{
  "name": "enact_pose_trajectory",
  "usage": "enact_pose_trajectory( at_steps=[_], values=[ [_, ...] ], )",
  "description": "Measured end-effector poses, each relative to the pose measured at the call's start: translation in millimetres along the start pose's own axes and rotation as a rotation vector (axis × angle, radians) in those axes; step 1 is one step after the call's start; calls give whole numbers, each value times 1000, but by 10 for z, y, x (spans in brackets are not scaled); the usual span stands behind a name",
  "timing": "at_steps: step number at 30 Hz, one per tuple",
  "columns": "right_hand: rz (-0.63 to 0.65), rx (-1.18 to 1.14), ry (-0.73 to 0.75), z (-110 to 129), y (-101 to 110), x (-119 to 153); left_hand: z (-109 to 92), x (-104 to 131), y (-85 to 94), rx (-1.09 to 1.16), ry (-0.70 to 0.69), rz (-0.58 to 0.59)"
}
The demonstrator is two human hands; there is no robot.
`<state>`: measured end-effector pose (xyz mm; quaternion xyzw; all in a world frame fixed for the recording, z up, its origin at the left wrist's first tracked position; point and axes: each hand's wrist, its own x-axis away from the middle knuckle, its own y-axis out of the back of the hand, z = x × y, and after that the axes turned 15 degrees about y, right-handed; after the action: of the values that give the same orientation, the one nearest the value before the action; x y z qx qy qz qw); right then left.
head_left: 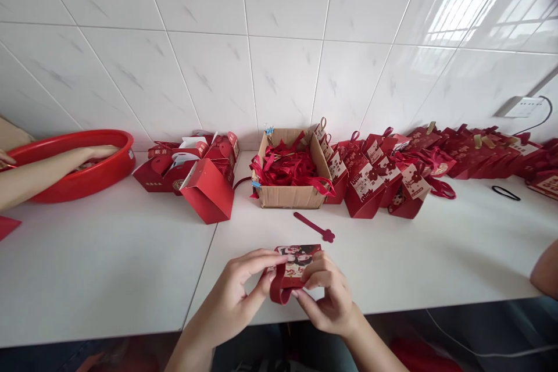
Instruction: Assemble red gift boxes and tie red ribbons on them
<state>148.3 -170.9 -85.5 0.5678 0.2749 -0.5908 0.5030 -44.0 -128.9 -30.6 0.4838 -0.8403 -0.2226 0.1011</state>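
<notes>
A small red gift box (299,254) with printed figures on its pale panel lies between my hands, near the table's front edge. My left hand (246,288) is closed at its left side, thumb and fingers about a dark red strap (277,290) that bends in a loop. My right hand (329,290) is closed over the box's right side, its thumb and finger pinching near the strap's lower end. The fingers cover part of the box. Just beyond lies a loose dark red strap (314,228) with a flower-shaped end.
An open cardboard box (291,197) full of red ribbons stands ahead. Red gift boxes (211,192) stand left of it; several with ribbon loops (365,189) line the wall to the right. Another person's arm (47,171) reaches into a red basin (111,171). A black loop (505,192) lies at right.
</notes>
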Motion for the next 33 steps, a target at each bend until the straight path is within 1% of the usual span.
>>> enact_pose_trajectory(
  at_steps=[6, 9, 12, 15, 18, 22, 25, 33],
  values=[
    [28, -6, -14, 3, -24, -17, 4, 43, -1, 62, 45, 38],
    [20, -14, -13, 1, -35, -33, 38, 68, -39, 71, 90, 68],
    [18, -4, -14, -9, -48, -42, 69, 66, -99, 146, 144, 96],
    [2, -2, -7, -15, -64, -44, 64, 45, -142, 221, 192, 101],
    [-20, -13, -6, -11, -77, -45, 39, 33, -158, 234, 228, 83],
    [-21, -34, -12, -1, -86, -43, 35, 43, -168, 270, 210, 40],
    [-25, -42, -24, -9, -95, -28, 42, 48, -176, 280, 189, 31],
    [-61, -50, -70, -25, -101, 50, 51, 73, -142, 274, 135, 100]
  ],
)
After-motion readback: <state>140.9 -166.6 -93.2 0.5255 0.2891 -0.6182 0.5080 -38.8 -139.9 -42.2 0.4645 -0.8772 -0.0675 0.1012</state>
